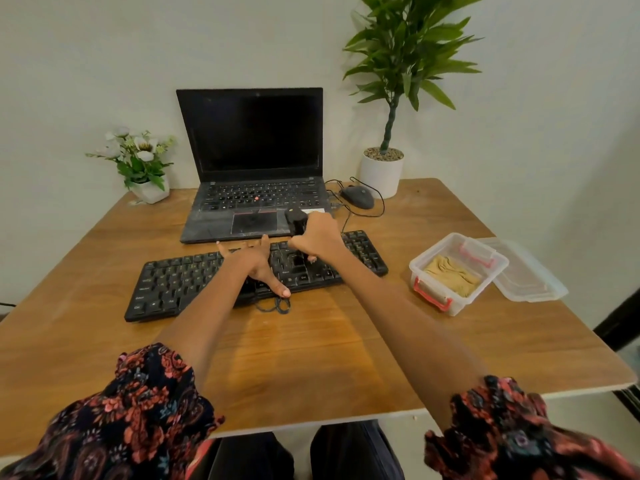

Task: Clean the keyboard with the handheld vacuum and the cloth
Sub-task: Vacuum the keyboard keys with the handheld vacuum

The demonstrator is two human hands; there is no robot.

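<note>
The keyboard lies across the wooden desk before the laptop. The left hand presses flat on it, fingers splayed; the right hand grips the small black handheld vacuum upright over the right-hand keys. Vacuuming appears underway; next, probably the cloth, folded in the open container to the right.
</note>
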